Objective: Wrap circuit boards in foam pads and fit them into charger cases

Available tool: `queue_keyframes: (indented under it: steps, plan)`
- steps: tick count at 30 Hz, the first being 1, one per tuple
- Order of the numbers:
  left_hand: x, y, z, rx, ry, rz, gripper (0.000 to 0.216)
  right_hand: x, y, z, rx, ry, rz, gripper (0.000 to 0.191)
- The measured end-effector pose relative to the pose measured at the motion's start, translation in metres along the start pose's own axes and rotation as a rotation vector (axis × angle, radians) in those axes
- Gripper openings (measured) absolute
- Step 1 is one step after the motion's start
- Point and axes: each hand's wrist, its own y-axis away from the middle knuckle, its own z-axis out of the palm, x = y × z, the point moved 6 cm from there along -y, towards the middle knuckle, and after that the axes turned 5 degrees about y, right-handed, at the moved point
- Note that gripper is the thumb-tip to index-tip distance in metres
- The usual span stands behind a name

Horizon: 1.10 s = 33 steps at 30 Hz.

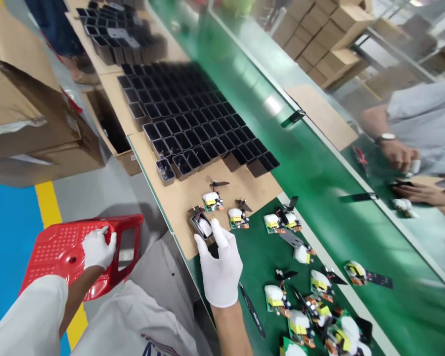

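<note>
My right hand [220, 264], in a white glove, has its thumb and index finger on either side of the near end of a small black plastic case [196, 223]. A white blob and part of a circuit board show inside the case, over the cardboard sheet. Just beyond it are two loose circuit boards [212, 200] with white blobs, yellow tape and black plug parts. My left hand [98, 247], also gloved in white, is over a red plastic stool [59, 242] on my left. Its thumb and index finger are apart, with nothing visible between them.
Rows of black cases [185, 118] stand on cardboard [178, 198]. Several circuit boards [300, 321] and black tweezers [252, 311] lie on the green surface. A green conveyor belt [319, 212] runs alongside. Across it, a co-worker's hands [400, 155] handle parts. Cartons [33, 128] stand left.
</note>
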Motion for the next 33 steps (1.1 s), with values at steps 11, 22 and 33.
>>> queue_keyframes:
  steps: [11,22,33]
  plan:
    - [-0.003,0.003,0.004,0.046,-0.004,-0.006,0.063,0.007,0.000,0.005,0.005,-0.034,0.023,0.044]
    - [0.000,-0.001,0.004,0.039,-0.003,0.008,0.060,-0.003,-0.005,0.005,0.088,-0.024,-0.083,0.025]
    - [0.004,-0.001,0.000,0.013,-0.016,-0.009,0.068,-0.003,-0.005,0.013,-0.033,0.033,-0.058,0.031]
